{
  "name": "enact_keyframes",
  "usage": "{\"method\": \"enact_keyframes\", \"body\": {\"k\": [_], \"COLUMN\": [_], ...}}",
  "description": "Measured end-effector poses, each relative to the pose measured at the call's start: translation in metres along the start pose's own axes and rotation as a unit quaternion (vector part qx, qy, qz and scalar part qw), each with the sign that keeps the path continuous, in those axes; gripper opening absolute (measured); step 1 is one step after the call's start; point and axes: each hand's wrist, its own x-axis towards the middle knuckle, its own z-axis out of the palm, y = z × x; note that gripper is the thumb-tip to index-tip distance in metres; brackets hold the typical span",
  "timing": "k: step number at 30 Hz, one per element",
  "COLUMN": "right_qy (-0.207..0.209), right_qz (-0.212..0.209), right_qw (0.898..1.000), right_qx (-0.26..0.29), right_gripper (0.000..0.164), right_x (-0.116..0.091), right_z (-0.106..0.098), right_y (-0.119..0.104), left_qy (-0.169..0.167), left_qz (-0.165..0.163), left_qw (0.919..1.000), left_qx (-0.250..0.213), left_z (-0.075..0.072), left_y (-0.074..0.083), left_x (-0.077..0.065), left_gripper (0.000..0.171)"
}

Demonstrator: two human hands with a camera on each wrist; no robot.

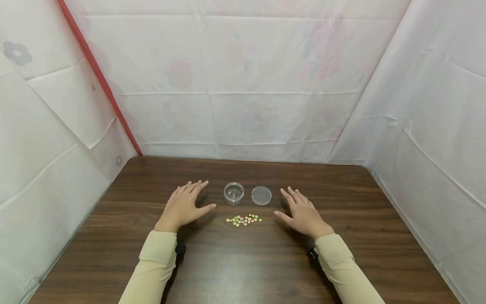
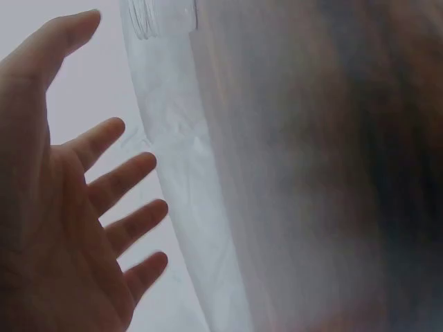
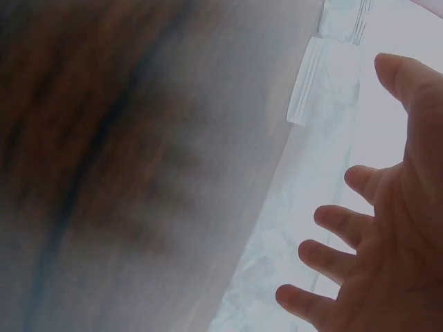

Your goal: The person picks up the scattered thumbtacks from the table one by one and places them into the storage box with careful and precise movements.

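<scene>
A clear round jar (image 1: 233, 194) stands uncovered on the brown table, with its clear round lid (image 1: 261, 196) lying just to its right. In front of both, several small round beads (image 1: 245, 218) in yellow, green and pink are scattered in a loose cluster. My left hand (image 1: 185, 207) is left of the jar, fingers spread and holding nothing. On the other side, right of the lid, my right hand (image 1: 303, 213) has its fingers spread too, with nothing in it. The left wrist view catches the jar's threaded side (image 2: 160, 17); the right wrist view has the lid's ridged rim (image 3: 305, 81).
The dark wood-grain table (image 1: 243, 261) reaches back to a white patterned cloth (image 1: 243, 84) hung behind it. Similar cloth lines the left and right sides. A red strip (image 1: 100, 76) runs down the back left corner. Dark wrist straps show at both cuffs.
</scene>
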Motion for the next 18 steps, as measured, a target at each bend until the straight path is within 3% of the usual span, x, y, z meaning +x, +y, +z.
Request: {"method": "enact_keyframes", "body": {"k": [4,11,18], "right_qy": [-0.002,-0.008,-0.018], "right_qz": [-0.010,-0.020,-0.028], "right_qw": [1.000,1.000,0.999], "right_qx": [0.009,0.016,0.024], "right_gripper": [0.080,0.076,0.073], "right_x": [-0.001,-0.001,-0.002], "right_z": [0.001,0.001,-0.001], "right_y": [-0.002,-0.004,-0.011], "left_qy": [0.004,-0.022,-0.042], "left_qz": [0.017,0.010,0.035], "left_qw": [0.9991,0.9940,0.9728], "left_qx": [-0.038,-0.107,-0.225], "left_z": [0.003,0.005,0.014], "left_y": [-0.001,0.000,-0.001], "left_x": [0.005,0.014,0.025], "left_gripper": [0.083,0.077,0.069]}}
